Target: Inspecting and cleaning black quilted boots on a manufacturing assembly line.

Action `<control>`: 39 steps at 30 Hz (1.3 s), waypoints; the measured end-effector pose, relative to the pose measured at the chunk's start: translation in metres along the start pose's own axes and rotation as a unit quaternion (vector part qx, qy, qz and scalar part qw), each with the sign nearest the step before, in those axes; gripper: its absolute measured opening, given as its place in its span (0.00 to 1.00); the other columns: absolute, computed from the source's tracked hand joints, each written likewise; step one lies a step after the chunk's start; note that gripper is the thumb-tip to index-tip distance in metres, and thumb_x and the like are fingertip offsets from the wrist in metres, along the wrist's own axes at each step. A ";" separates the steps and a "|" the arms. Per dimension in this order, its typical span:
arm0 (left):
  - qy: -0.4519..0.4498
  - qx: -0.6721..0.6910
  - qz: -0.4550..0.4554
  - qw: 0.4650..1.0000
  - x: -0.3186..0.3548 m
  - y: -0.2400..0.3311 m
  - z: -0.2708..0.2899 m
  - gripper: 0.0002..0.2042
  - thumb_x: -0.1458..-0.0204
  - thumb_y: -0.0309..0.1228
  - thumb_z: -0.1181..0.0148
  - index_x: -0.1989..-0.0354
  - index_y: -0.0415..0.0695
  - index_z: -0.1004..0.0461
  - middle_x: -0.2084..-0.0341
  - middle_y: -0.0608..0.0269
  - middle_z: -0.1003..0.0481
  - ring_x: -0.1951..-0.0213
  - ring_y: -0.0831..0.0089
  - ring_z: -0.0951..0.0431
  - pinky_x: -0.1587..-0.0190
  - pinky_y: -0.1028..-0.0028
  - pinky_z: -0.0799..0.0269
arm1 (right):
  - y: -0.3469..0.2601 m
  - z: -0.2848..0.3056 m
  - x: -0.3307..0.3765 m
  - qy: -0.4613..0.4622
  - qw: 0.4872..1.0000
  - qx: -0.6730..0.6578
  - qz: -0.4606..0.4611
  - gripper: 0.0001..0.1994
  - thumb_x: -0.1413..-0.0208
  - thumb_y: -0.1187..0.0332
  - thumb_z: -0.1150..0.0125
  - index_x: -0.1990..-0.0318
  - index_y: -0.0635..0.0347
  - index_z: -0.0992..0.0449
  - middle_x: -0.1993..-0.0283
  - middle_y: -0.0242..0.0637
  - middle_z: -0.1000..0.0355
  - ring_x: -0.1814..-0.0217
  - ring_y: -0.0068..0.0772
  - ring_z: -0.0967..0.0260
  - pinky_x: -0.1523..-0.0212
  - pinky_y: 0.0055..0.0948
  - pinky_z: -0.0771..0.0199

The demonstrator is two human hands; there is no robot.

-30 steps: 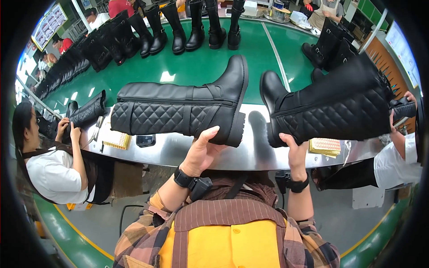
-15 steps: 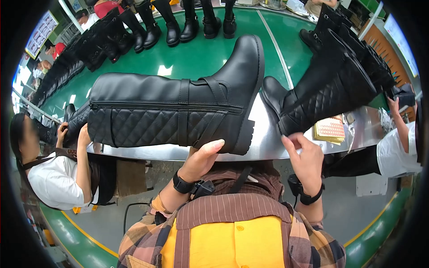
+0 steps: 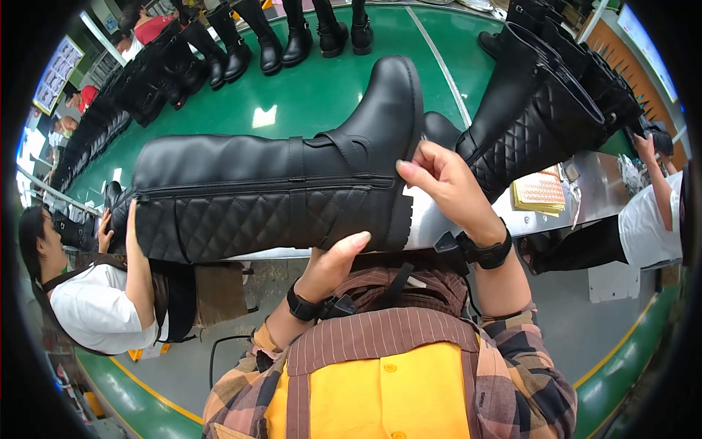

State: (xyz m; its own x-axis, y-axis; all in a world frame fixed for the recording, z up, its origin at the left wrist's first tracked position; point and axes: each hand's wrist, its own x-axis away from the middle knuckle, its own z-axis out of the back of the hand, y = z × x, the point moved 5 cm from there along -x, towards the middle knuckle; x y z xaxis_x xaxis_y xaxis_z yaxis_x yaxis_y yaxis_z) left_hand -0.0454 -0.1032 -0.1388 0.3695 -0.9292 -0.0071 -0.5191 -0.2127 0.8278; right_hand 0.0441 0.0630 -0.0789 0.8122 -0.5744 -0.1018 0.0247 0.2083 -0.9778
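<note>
A tall black boot (image 3: 241, 201) with a quilted lower side, a long zipper and crossed straps lies on its side in front of me. Its shaft points left and its toe points up and away. My left hand (image 3: 333, 267) grips it from below near the heel, thumb over the leather and fingers hidden behind. At the sole edge, between toe and heel, my right hand (image 3: 442, 179) has thumb and fingers drawn together in a pinch. Whatever lies between those fingertips is too small to make out. Just right of this hand leans a second quilted black boot (image 3: 523, 124).
A green table (image 3: 292, 102) with a metal front edge carries rows of black boots (image 3: 267, 47). Yellow-edged printed sheets (image 3: 539, 192) lie by the second boot. Co-workers in white shirts stand at left (image 3: 95, 304) and right (image 3: 651, 234).
My right hand has moved left and up, from beside the second boot to the sole edge of the held boot. The held boot has shifted slightly left, still in my left hand.
</note>
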 end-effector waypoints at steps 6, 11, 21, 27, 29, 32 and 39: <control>-0.029 0.043 0.069 0.996 -0.001 -0.010 -0.006 0.26 0.48 0.34 0.49 0.41 0.33 0.38 0.44 0.52 0.33 0.42 0.62 0.33 0.37 0.62 0.42 | 0.000 0.016 0.000 0.054 0.993 -0.098 -0.034 0.20 0.39 0.55 0.44 0.77 0.62 0.31 0.80 0.29 0.35 0.80 0.12 0.43 0.79 0.16 0.43; -0.062 0.120 0.065 0.989 -0.001 -0.005 -0.014 0.22 0.47 0.23 0.50 0.42 0.34 0.37 0.46 0.53 0.31 0.43 0.66 0.31 0.38 0.67 0.39 | 0.000 0.008 -0.008 0.096 0.992 0.004 0.078 0.22 0.39 0.56 0.44 0.80 0.60 0.39 0.83 0.29 0.37 0.82 0.16 0.41 0.80 0.19 0.44; 0.022 0.103 0.047 0.993 -0.008 -0.025 0.031 0.19 0.47 0.24 0.45 0.46 0.36 0.32 0.50 0.58 0.28 0.48 0.69 0.28 0.42 0.69 0.34 | 0.023 0.093 0.108 -0.064 0.969 0.211 -0.114 0.07 0.55 0.72 0.33 0.70 0.64 0.24 0.71 0.32 0.27 0.71 0.20 0.32 0.67 0.22 0.32; 0.006 0.107 0.056 0.993 -0.022 -0.029 0.029 0.17 0.45 0.25 0.46 0.47 0.36 0.31 0.52 0.57 0.26 0.51 0.69 0.25 0.46 0.67 0.30 | 0.081 0.168 0.085 0.133 0.980 0.139 -0.047 0.43 0.61 0.65 0.27 0.36 0.64 0.42 0.38 0.46 0.38 0.35 0.35 0.44 0.35 0.36 0.48; 0.013 0.120 0.061 0.991 -0.022 -0.030 0.026 0.17 0.45 0.27 0.46 0.47 0.37 0.31 0.53 0.57 0.26 0.52 0.68 0.25 0.48 0.65 0.28 | 0.113 0.148 0.060 0.046 0.981 0.140 -0.124 0.39 0.59 0.64 0.27 0.38 0.67 0.40 0.41 0.42 0.35 0.38 0.32 0.41 0.36 0.33 0.45; 0.062 0.121 0.056 0.989 -0.023 -0.033 0.026 0.17 0.45 0.27 0.45 0.47 0.38 0.31 0.53 0.59 0.26 0.52 0.68 0.25 0.49 0.65 0.27 | 0.127 0.117 0.040 0.081 0.992 0.031 -0.089 0.29 0.55 0.68 0.29 0.45 0.68 0.33 0.49 0.38 0.29 0.46 0.29 0.33 0.43 0.29 0.36; 0.109 0.007 -0.055 0.993 -0.044 -0.041 0.032 0.16 0.47 0.24 0.40 0.48 0.40 0.29 0.54 0.64 0.26 0.54 0.75 0.26 0.50 0.74 0.29 | 0.107 0.060 0.039 0.214 0.963 -0.157 0.039 0.17 0.52 0.76 0.38 0.52 0.66 0.27 0.56 0.33 0.28 0.56 0.28 0.31 0.50 0.26 0.31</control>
State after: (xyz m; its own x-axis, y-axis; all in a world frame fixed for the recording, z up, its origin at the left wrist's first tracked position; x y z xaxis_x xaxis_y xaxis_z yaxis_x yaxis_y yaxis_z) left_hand -0.0644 -0.0633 -0.1904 0.5812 -0.8133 0.0267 -0.4775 -0.3143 0.8205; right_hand 0.1138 0.1105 -0.1760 0.4890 -0.8539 -0.1785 -0.2585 0.0536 -0.9645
